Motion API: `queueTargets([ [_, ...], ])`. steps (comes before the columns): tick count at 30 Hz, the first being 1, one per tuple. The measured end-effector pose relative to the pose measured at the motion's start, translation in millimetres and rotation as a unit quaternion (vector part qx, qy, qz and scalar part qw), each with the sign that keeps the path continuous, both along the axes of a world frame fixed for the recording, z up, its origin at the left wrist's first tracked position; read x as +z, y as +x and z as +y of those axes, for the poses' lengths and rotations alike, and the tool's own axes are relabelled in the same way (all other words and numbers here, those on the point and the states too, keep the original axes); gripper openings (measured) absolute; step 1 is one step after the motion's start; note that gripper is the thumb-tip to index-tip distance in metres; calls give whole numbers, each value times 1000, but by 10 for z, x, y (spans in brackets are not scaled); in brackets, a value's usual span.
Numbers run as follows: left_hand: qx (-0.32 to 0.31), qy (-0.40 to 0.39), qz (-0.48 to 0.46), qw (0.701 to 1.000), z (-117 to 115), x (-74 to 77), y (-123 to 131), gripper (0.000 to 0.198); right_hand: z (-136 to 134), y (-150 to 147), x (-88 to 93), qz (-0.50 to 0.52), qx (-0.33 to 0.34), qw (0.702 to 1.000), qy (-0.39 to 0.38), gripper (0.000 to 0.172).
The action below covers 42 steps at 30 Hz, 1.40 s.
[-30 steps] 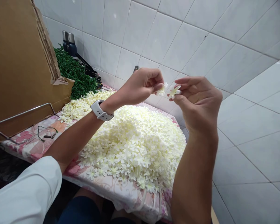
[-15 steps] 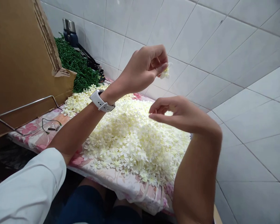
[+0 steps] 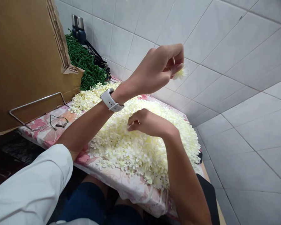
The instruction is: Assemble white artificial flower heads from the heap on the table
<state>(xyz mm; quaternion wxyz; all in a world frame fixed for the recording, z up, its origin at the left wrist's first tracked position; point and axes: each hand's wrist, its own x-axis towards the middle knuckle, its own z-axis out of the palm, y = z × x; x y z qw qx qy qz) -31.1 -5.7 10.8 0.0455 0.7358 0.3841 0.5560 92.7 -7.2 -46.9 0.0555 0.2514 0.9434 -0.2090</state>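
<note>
My left hand (image 3: 160, 67), a white watch (image 3: 111, 100) on its wrist, is raised above the pile and pinches a small cream fabric flower (image 3: 179, 73) between thumb and fingers. My right hand (image 3: 148, 122) has come down onto the big heap of cream flowers (image 3: 135, 147). Its fingers are curled together at the heap's surface; whether they hold a flower is hidden. The heap lies on a pink floral cloth (image 3: 49, 131) over a low surface.
A large cardboard box (image 3: 25, 59) stands at the left with a metal wire frame (image 3: 37, 106) in front. Green stems (image 3: 84, 65) and a dark bottle (image 3: 78, 28) sit at the back. White tiled wall and floor surround the right side.
My right hand let go of its flower and dropped from beside the left hand down to the heap. The left hand stayed raised, still holding its flower.
</note>
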Motion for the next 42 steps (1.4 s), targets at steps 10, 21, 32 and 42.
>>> queueTargets([
  [10,32,40,-4,999,16,41,-163,21,235,435,289,199,-97,975,36,34],
  [21,-35,-11,-6,999,24,-8,-106,17,362,658,309,316,-195,928,31,12],
  [32,-159,-74,-61,983,177,-99,-148,16,357,738,365,281,-228,924,125,45],
  [42,-139,-28,-33,989,148,-181,23,26,408,739,342,462,-168,867,88,49],
])
